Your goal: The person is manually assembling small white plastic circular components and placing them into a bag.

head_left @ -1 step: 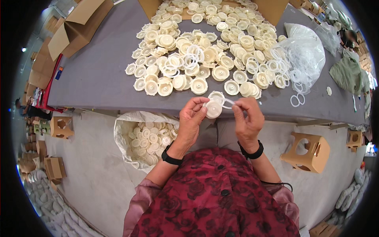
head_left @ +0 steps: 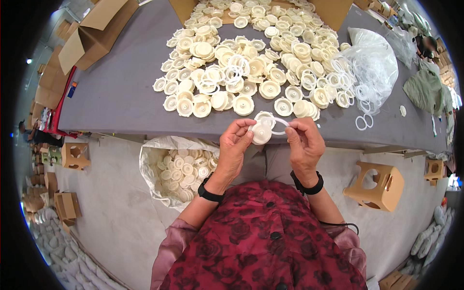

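Note:
My left hand (head_left: 235,145) pinches a round off-white plastic cap (head_left: 261,134) at its left edge, near the table's front edge. Between the thumb and fingers of my right hand (head_left: 306,145) is a thin translucent ring (head_left: 286,131). The ring's left side overlaps the cap's upper right; whether they touch I cannot tell. Just behind the held cap lies another cap (head_left: 264,115), partly hidden. A broad heap of similar ribbed caps (head_left: 243,105) covers the middle of the grey table (head_left: 116,96), with loose rings (head_left: 233,75) lying on top.
A clear plastic bag of rings (head_left: 374,67) stands right of the heap, two rings (head_left: 363,122) near it. Below the table, a white sack (head_left: 151,181) holds many caps. An open carton (head_left: 99,36) sits at the left, a brown stool (head_left: 376,187) at the lower right.
My right hand has shifted slightly to the right, and the ring in it now shows as a wider loop beside the cap. My left hand is almost still.

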`<action>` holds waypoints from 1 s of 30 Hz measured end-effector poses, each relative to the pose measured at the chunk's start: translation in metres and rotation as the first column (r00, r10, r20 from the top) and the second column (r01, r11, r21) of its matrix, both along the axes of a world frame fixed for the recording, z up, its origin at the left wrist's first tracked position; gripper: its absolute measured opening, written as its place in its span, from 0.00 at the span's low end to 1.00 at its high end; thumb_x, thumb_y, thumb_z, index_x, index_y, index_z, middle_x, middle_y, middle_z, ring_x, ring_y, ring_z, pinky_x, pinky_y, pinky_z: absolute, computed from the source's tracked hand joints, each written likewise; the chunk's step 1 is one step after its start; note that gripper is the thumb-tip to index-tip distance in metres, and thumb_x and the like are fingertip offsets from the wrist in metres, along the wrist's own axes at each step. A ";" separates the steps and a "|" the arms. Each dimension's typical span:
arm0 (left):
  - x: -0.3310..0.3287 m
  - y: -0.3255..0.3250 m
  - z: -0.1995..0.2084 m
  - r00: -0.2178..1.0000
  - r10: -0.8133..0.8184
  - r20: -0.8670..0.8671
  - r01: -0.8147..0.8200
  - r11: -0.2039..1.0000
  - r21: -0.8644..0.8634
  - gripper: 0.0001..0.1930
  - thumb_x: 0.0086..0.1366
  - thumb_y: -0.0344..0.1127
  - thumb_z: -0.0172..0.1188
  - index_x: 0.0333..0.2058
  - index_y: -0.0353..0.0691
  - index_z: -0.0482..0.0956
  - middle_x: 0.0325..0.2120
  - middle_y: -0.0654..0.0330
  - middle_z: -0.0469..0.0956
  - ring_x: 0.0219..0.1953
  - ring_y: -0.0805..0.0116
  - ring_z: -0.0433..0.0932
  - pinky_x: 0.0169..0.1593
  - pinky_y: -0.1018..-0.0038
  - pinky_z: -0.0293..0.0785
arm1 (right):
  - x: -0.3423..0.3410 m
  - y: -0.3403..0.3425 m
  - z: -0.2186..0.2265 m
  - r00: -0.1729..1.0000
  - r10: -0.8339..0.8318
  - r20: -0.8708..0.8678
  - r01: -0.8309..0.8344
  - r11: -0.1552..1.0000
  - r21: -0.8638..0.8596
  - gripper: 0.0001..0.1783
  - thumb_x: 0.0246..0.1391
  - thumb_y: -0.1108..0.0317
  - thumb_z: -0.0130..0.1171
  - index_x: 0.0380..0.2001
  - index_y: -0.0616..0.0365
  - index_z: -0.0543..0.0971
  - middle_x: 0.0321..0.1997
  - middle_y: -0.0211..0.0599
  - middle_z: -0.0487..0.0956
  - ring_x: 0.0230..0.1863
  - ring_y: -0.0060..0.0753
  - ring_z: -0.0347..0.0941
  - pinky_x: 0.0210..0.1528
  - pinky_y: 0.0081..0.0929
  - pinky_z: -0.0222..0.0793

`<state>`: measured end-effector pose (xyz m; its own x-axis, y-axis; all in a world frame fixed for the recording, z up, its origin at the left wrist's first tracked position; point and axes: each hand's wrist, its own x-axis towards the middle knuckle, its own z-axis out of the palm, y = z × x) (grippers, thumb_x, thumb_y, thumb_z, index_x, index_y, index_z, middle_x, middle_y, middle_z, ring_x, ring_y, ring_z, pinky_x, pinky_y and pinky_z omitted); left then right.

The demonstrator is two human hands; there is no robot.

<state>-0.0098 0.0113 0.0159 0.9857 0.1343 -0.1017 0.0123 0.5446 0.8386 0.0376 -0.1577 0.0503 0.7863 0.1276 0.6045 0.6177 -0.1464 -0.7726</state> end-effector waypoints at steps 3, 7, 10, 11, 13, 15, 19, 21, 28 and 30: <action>0.001 0.000 -0.001 1.000 -0.008 -0.025 0.006 0.999 -0.054 0.11 0.72 0.32 0.52 0.50 0.35 0.73 0.43 0.61 0.79 0.44 0.76 0.77 0.50 0.77 0.73 | 0.001 -0.002 -0.003 0.911 0.196 -0.362 -0.079 0.947 0.312 0.04 0.57 0.76 0.62 0.35 0.64 0.80 0.31 0.26 0.78 0.32 0.13 0.70 0.29 0.16 0.67; 0.006 -0.001 0.002 1.000 0.002 0.001 -0.002 0.997 -0.081 0.12 0.74 0.35 0.50 0.49 0.36 0.73 0.42 0.62 0.79 0.44 0.77 0.77 0.49 0.76 0.73 | 0.004 -0.001 -0.017 0.738 0.344 -0.581 -0.180 0.929 0.323 0.05 0.58 0.74 0.62 0.36 0.63 0.81 0.30 0.24 0.78 0.28 0.10 0.68 0.26 0.12 0.64; 0.005 -0.001 0.002 1.000 -0.020 0.000 0.020 0.997 -0.079 0.11 0.72 0.33 0.53 0.49 0.35 0.73 0.41 0.62 0.79 0.44 0.76 0.77 0.50 0.76 0.72 | 0.004 0.001 -0.020 0.721 0.318 -0.615 -0.167 0.942 0.292 0.05 0.58 0.73 0.62 0.37 0.63 0.81 0.30 0.24 0.78 0.27 0.09 0.68 0.26 0.11 0.63; 0.004 -0.003 0.001 1.000 -0.004 0.020 0.005 1.000 -0.014 0.11 0.71 0.31 0.55 0.49 0.35 0.74 0.42 0.61 0.79 0.44 0.76 0.77 0.50 0.76 0.72 | 0.003 0.002 -0.020 0.724 0.294 -0.624 -0.150 0.950 0.273 0.05 0.58 0.73 0.63 0.37 0.63 0.81 0.30 0.24 0.79 0.26 0.09 0.68 0.26 0.11 0.63; 0.003 -0.004 -0.002 0.999 0.008 0.041 -0.010 0.999 0.050 0.11 0.69 0.29 0.57 0.49 0.35 0.74 0.42 0.61 0.79 0.44 0.75 0.77 0.50 0.76 0.72 | 0.004 0.005 -0.022 0.740 0.279 -0.612 -0.139 0.954 0.267 0.05 0.58 0.73 0.63 0.37 0.63 0.81 0.29 0.24 0.79 0.26 0.09 0.68 0.25 0.11 0.63; 0.002 -0.003 -0.005 0.999 0.005 0.038 -0.007 0.999 0.039 0.12 0.67 0.27 0.59 0.48 0.35 0.74 0.43 0.59 0.79 0.45 0.75 0.77 0.51 0.77 0.72 | 0.004 0.006 -0.023 0.755 0.264 -0.600 -0.127 0.957 0.262 0.05 0.58 0.73 0.62 0.37 0.63 0.81 0.28 0.24 0.79 0.25 0.09 0.68 0.25 0.10 0.63; 0.001 -0.001 -0.007 0.999 0.001 0.048 -0.003 0.999 0.035 0.12 0.67 0.27 0.58 0.49 0.35 0.74 0.44 0.59 0.80 0.46 0.75 0.77 0.51 0.77 0.71 | 0.008 0.000 -0.032 0.703 0.329 -0.631 -0.153 0.936 0.318 0.05 0.58 0.73 0.62 0.36 0.64 0.81 0.28 0.25 0.79 0.24 0.10 0.68 0.24 0.11 0.63; 0.000 0.002 -0.013 0.998 -0.021 0.056 0.023 1.000 -0.022 0.12 0.67 0.27 0.58 0.49 0.35 0.74 0.45 0.58 0.80 0.46 0.74 0.78 0.51 0.77 0.73 | 0.012 -0.001 -0.034 0.648 0.401 -0.648 -0.176 0.906 0.384 0.05 0.58 0.73 0.62 0.36 0.64 0.80 0.28 0.26 0.78 0.23 0.10 0.69 0.24 0.12 0.64; 0.002 -0.002 -0.018 0.998 -0.006 -0.061 -0.009 0.971 -0.238 0.14 0.68 0.29 0.58 0.51 0.35 0.73 0.46 0.58 0.80 0.47 0.72 0.79 0.50 0.75 0.78 | 0.009 0.003 -0.033 0.609 0.410 -0.679 -0.147 0.900 0.411 0.08 0.57 0.75 0.60 0.41 0.64 0.78 0.30 0.26 0.77 0.25 0.12 0.69 0.24 0.13 0.64; 0.003 -0.006 -0.014 0.996 -0.002 -0.089 -0.018 0.975 -0.223 0.14 0.68 0.29 0.58 0.52 0.36 0.72 0.47 0.57 0.79 0.48 0.71 0.79 0.51 0.74 0.78 | 0.009 0.001 -0.034 0.607 0.418 -0.676 -0.139 0.893 0.427 0.10 0.58 0.75 0.59 0.43 0.64 0.77 0.32 0.27 0.78 0.27 0.12 0.70 0.24 0.13 0.64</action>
